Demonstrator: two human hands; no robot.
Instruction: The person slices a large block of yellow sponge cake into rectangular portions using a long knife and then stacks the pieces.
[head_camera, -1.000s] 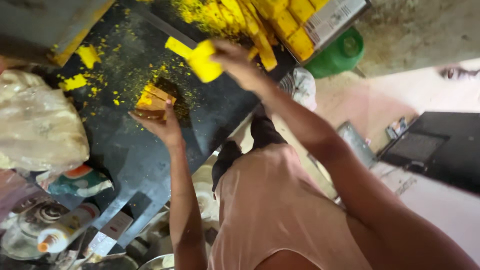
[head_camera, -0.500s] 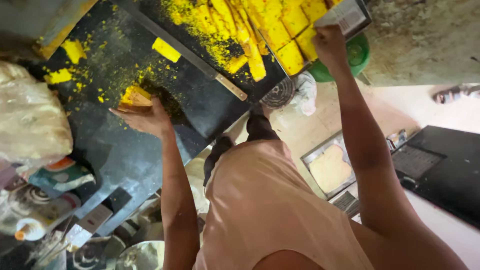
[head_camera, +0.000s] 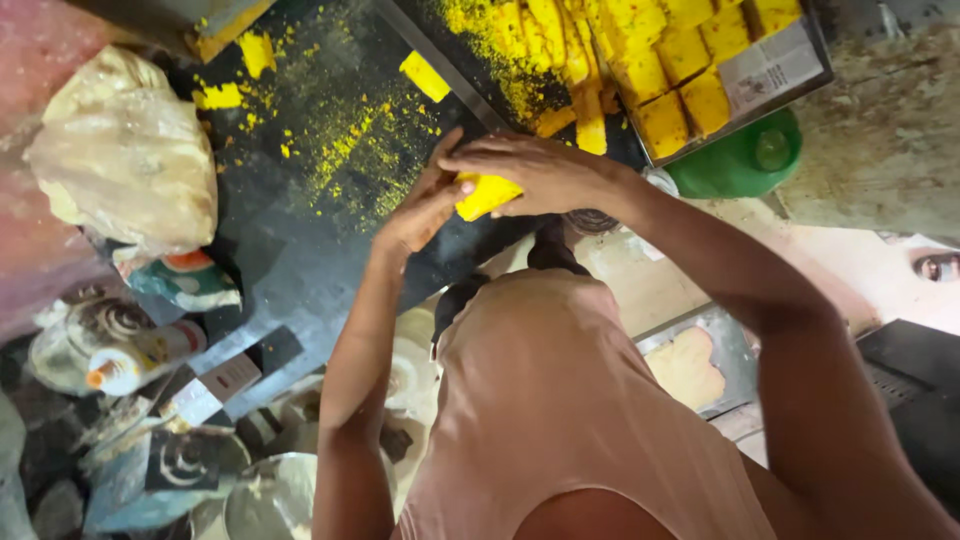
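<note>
Left hand (head_camera: 425, 205) and right hand (head_camera: 535, 170) both clasp one yellow block (head_camera: 487, 194) above the dark worktop (head_camera: 300, 270); tray of yellow blocks (head_camera: 790, 85) nearby.

Dim, warm indoor light, brighter at right where the pale floor (head_camera: 900, 270) is nearly washed out. Dark table (head_camera: 300, 270) gives a dull sheen near its lower edge. Left clutter in shadow. Wide-angle bending at edges. Slight softness overall; forearms blurred in the foreground.
</note>
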